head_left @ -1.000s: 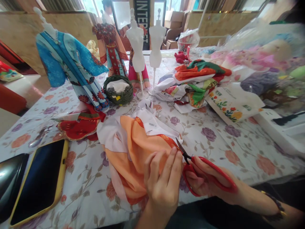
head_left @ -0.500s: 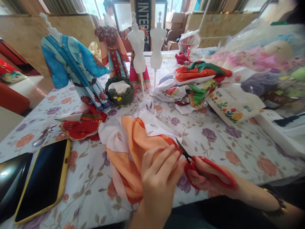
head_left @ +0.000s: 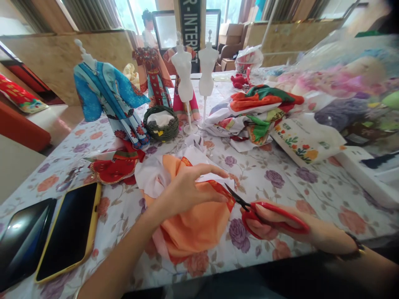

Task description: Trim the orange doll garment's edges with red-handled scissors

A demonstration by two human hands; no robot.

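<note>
An orange and white cloth (head_left: 193,228) with a red patterned edge lies on the flowered table cover near the front. Over it is my left hand (head_left: 190,189), thumb and fingers apart, the fingertips by the red edge; nothing is held between them. My right hand (head_left: 268,220) grips red-handled scissors (head_left: 289,220) to the right of the cloth. The dark blades point up and left, slightly parted, with their tips close to the cloth's red edge.
A phone (head_left: 67,232) in a yellow case and a black object (head_left: 25,236) lie at left. Behind are a dressed blue doll form (head_left: 106,91), a green wicker basket (head_left: 162,131), bare white forms (head_left: 183,74), folded clothes (head_left: 262,108), a flowered packet (head_left: 305,141) and a person.
My left hand has moved up and left from the cloth's right edge, its fingers spreading. More orange cloth shows. The scissors have shifted slightly, still in my right hand. The view has tilted up.
</note>
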